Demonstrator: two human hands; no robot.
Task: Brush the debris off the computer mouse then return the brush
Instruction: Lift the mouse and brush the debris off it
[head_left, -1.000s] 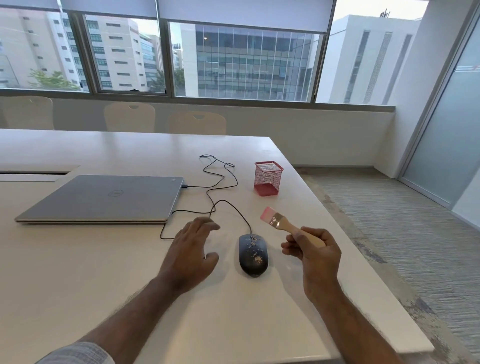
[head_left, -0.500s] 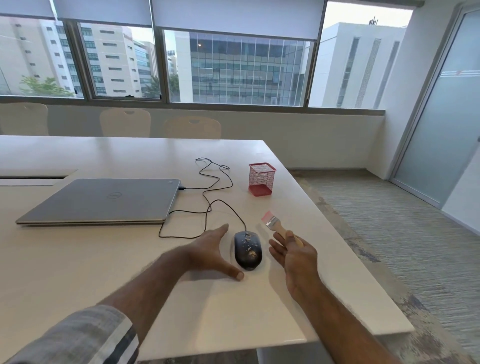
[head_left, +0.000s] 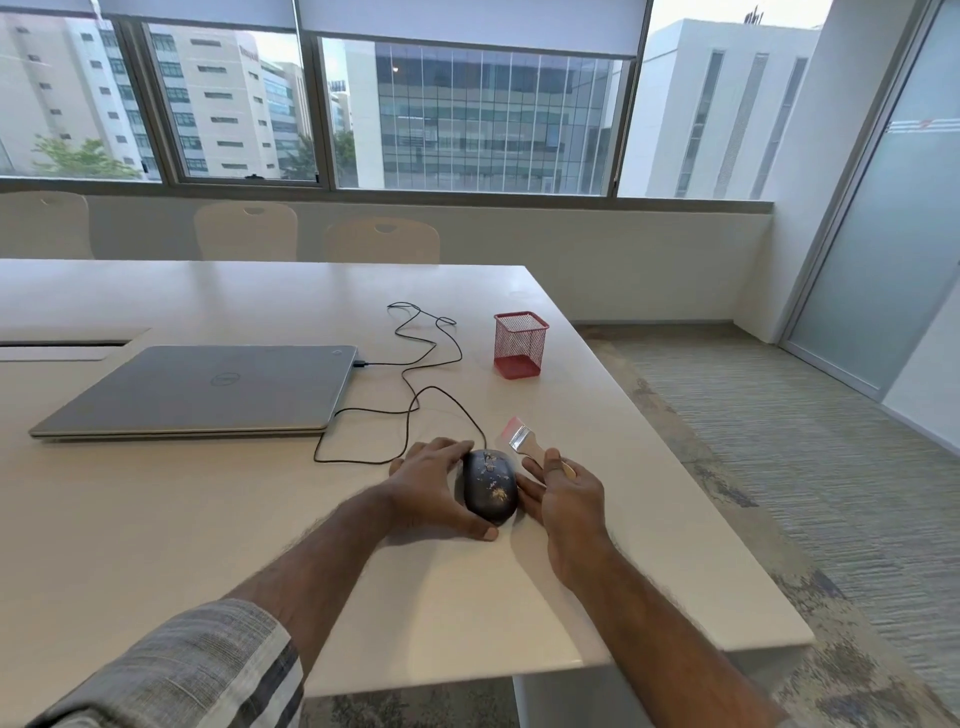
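Striped grey sleeve (head_left: 182, 670) sits at lower left of the frame, on the left arm. Left hand (head_left: 434, 488), centre frame, cups the left flank of the computer mouse (head_left: 490, 486), fingers curled round its far end, thumb along the near edge. Mouse lies between both hands on the white table (head_left: 208, 519), long axis running near-to-far, cable end away; pale debris (head_left: 496, 491) speckles its top. Right hand (head_left: 566, 493) is just right of the mouse, fingers stretched beside it, thumb pinning the wooden handle of the brush (head_left: 524, 441). Bristles point up-left, beside the mouse's far end, apparently not yet on it. Judgement: right hand sweeps, left steadies. Handle's rear is hidden under the thumb; contact between right fingertips and mouse unclear. Further up: cable (head_left: 415, 374), closed laptop (head_left: 208, 389), red mesh cup (head_left: 519, 345), likely the brush's home.
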